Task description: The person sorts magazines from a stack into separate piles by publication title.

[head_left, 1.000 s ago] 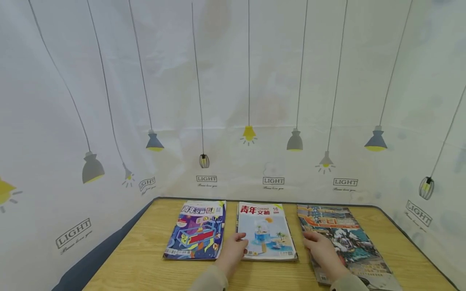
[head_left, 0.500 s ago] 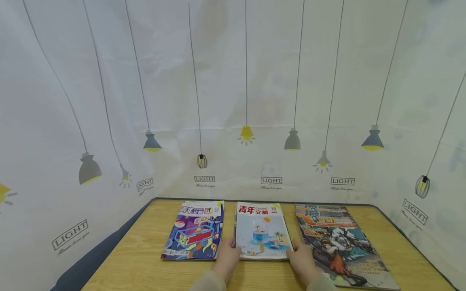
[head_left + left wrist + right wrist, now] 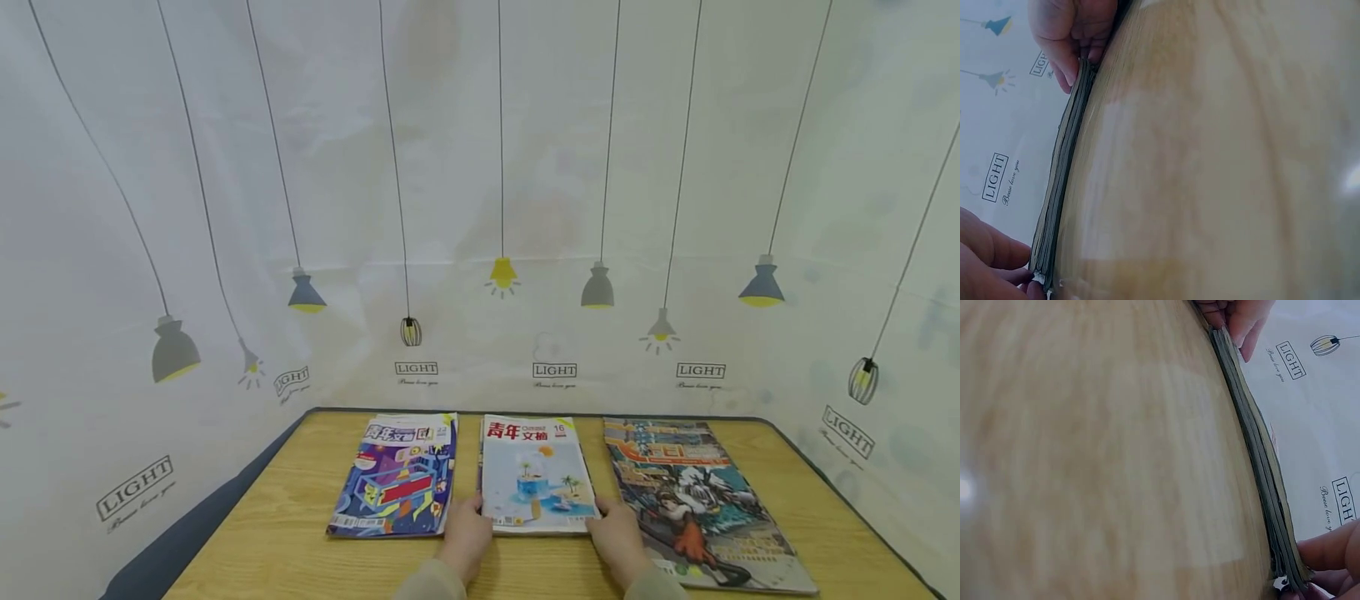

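Observation:
A stack of magazines (image 3: 534,487), its white top cover showing a blue island picture, lies flat in the middle of the table in the head view. My left hand (image 3: 467,537) pinches its near left corner. At the near right corner my right hand (image 3: 618,537) does the same. The left wrist view shows the stack's layered near edge (image 3: 1063,162) between both hands. In the right wrist view, the right thumb lies on top of the stack (image 3: 1257,437) and fingers curl beneath.
On the left lies a purple magazine stack (image 3: 393,483). A larger stack of comic-style magazines (image 3: 701,500) lies close to the right hand. The wooden table (image 3: 255,533) meets a white wall covering (image 3: 450,167) printed with hanging lamps.
My right hand has moved left from the right-hand stack to the middle stack's corner. My left hand has shifted slightly to the other corner, and both now grip the stack.

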`<act>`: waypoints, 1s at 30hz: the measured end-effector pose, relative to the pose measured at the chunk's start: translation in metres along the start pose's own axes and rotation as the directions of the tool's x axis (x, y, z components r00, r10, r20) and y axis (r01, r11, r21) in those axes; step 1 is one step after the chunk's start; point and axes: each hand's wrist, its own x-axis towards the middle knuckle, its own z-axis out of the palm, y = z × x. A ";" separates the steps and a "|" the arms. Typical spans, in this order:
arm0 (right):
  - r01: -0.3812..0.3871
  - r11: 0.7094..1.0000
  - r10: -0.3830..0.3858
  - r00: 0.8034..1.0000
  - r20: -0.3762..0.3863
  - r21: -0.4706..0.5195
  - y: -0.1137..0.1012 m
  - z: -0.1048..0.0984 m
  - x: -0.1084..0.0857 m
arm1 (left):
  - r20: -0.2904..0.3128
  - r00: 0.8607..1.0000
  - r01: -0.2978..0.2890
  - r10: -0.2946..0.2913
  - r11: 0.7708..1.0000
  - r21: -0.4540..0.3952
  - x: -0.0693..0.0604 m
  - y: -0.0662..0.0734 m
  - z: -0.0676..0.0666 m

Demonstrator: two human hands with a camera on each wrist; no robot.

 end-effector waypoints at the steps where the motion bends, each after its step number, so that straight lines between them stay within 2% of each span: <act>1: -0.006 1.000 0.006 1.000 -0.002 0.009 -0.001 0.000 0.000 | 0.001 1.000 0.013 -0.013 1.000 -0.003 0.000 0.000 0.000; 6: -0.028 0.998 0.029 0.999 -0.018 0.052 -0.004 0.002 -0.002 | -0.006 0.997 0.077 -0.077 0.997 0.009 0.004 0.002 0.001; 8: -0.034 0.997 0.036 0.999 -0.023 0.063 -0.005 0.002 -0.003 | -0.016 0.996 0.086 -0.086 0.996 0.028 0.004 0.002 0.001; 13: -0.032 0.996 0.036 0.999 -0.041 0.085 -0.005 0.002 -0.006 | -0.036 0.997 0.071 -0.069 0.995 0.065 0.002 0.003 0.000; 19: -0.029 0.999 0.032 0.997 -0.067 0.034 -0.006 0.002 -0.014 | -0.021 0.998 0.060 -0.059 0.998 0.020 -0.006 0.005 -0.003; 25: -0.059 0.998 0.059 0.998 -0.023 -0.028 -0.009 -0.002 -0.024 | -0.018 0.999 0.040 -0.039 0.999 0.020 -0.015 -0.001 -0.007; 30: -0.085 0.996 0.084 0.996 -0.010 -0.030 -0.010 -0.003 -0.031 | 0.018 0.998 0.058 -0.058 0.998 -0.002 -0.019 -0.005 -0.012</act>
